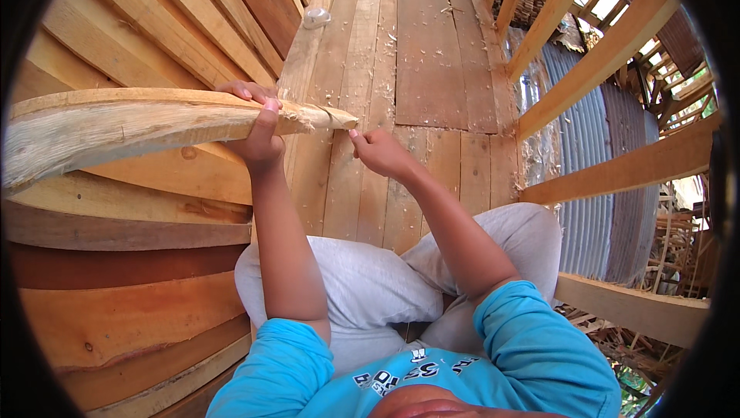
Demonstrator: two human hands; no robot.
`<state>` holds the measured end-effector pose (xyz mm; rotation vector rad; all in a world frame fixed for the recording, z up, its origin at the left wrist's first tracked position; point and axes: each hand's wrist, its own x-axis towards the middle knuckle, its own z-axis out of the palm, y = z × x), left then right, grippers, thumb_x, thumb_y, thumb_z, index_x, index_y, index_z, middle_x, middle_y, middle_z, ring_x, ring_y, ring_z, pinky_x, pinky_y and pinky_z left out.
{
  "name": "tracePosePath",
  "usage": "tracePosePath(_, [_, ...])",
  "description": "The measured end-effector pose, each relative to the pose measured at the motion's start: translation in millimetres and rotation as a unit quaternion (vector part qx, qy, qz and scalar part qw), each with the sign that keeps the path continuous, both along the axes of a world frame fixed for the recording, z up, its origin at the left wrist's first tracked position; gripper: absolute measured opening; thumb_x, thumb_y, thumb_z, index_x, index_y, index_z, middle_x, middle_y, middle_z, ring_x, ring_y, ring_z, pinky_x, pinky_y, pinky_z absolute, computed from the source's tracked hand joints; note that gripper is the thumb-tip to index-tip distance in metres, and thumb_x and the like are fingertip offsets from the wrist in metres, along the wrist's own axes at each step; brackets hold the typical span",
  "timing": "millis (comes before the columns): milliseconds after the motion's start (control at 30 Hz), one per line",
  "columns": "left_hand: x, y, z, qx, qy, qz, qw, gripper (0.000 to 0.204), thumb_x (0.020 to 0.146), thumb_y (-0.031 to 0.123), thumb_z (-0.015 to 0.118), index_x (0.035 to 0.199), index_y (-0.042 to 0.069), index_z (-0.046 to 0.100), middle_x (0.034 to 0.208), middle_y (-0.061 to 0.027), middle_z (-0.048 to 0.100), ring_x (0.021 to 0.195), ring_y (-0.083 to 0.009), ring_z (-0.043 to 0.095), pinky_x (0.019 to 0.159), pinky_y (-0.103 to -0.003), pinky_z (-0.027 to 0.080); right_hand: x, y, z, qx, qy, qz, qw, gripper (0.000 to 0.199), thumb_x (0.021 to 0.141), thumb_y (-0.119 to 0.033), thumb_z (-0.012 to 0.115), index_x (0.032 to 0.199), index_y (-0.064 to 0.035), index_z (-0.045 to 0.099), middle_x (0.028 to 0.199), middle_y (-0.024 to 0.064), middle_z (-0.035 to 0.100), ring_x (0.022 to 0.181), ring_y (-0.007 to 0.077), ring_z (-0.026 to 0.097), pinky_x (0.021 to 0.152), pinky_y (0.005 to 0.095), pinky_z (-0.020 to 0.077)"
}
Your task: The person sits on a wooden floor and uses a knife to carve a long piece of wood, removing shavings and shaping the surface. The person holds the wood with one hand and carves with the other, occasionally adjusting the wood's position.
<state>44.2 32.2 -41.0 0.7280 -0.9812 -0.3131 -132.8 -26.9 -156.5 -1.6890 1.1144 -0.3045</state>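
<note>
We see the left hand (264, 141) clasping the pale board (139, 115), right hand (383, 154) curled at its end, hold unclear; a loosened clasp could let it drop.

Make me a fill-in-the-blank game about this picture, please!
The left hand grips a long piece made of ____.
The ____ hand is near the narrower end of that piece.
The person's shirt is bright ____, and the trousers are grey.

Missing words: wood; right; blue.
</note>
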Motion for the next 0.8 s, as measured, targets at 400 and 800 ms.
tracePosePath(400, [10,-3,-8,-0.010,0.092,-0.028,0.995,0.032,0.069,0.003,0.058,0.096,0.010,0.041,0.075,-0.0047,0.047,0.069,-0.0169,0.048,0.072,-0.035,0.047,8,5,6,0.025,-0.043,-0.015,0.999,0.055,0.105,-0.040,0.038,0.085,0.0070,0.060,0.077,0.0242,0.065,0.073,0.0366,0.064,0.073,0.0470,0.0480])
tracePosePath(800, [13,-2,-11,-0.005,0.109,-0.052,0.993,0.032,0.070,0.004,0.056,0.097,0.012,0.042,0.073,-0.0040,0.045,0.070,-0.0179,0.049,0.076,-0.035,0.044,8,6,-17,-0.097,-0.016,-0.034,0.995,0.051,0.103,-0.036,0.042,0.085,0.0065,0.064,0.085,0.0328,0.065,0.085,0.0490,0.064,0.076,0.0541,0.0493])
